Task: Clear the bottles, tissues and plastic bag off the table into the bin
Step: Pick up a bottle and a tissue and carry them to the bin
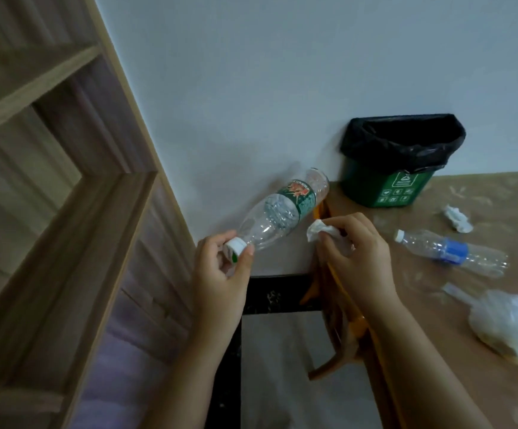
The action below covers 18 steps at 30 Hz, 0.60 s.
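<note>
My left hand (220,274) grips the white cap end of an empty clear bottle with a green label (285,209), held in the air left of the table, its base pointing toward the bin. My right hand (356,255) is shut on a crumpled white tissue (319,230) above the table's left edge. The small green bin (384,187) with a black liner stands on the table against the wall. On the table lie a clear bottle with a blue label (449,250), another crumpled tissue (457,218) and a clear plastic bag (511,326).
The brown table (437,305) has an orange edge and fills the right side. A wooden shelf unit (50,181) stands to the left. A white wall (282,72) is behind the bin. Floor with a dark strip shows between the shelf and the table.
</note>
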Each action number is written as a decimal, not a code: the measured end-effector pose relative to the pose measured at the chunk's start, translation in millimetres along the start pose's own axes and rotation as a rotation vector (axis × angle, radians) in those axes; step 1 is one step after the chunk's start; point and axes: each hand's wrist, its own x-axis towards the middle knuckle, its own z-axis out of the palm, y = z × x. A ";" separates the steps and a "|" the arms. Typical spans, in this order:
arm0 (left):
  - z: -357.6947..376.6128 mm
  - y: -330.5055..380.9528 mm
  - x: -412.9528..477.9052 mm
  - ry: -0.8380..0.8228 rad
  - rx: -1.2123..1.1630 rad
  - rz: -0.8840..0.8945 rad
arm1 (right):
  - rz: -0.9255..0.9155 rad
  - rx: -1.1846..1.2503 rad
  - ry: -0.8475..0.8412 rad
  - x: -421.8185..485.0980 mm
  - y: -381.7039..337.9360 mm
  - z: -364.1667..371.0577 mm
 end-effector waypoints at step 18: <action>141.8 -55.0 232.2 -0.464 -0.131 0.180 | 0.241 -0.292 0.331 154.9 75.8 44.0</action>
